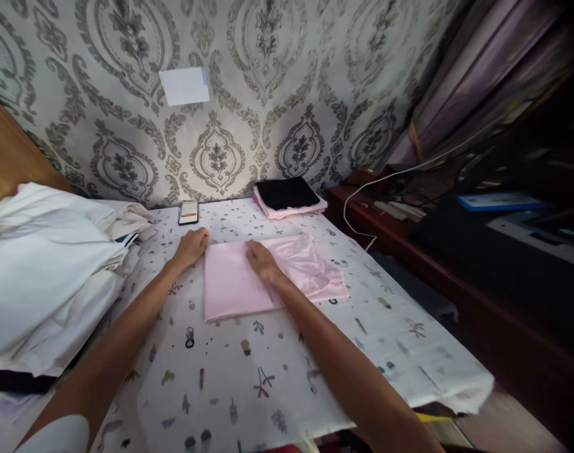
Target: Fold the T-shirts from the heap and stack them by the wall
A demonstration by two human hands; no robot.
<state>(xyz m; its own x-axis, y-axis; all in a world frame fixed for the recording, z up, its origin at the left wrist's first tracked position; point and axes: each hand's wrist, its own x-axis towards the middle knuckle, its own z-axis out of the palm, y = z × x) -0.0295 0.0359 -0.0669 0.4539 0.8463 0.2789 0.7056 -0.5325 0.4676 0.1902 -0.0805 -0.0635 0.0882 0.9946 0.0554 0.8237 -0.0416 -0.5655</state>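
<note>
A pink cloth [235,283] lies partly folded on the patterned table cover, smooth on its left and wrinkled on its right. At the cloth's upper left corner is my left hand [191,246], its fingers curled closed; whatever they pinch is too small to make out. My right hand [262,259] rests on the upper middle of the cloth, fingers pressed together, with its fingertips near the far edge. Whether the right fingers grip the fabric is hard to see.
White clothes [46,264] are heaped at the left. A phone [188,212] and a folded black garment [287,192] on pink cloth lie near the wall. A white cable [346,211] crosses dark red furniture [391,233] at the right.
</note>
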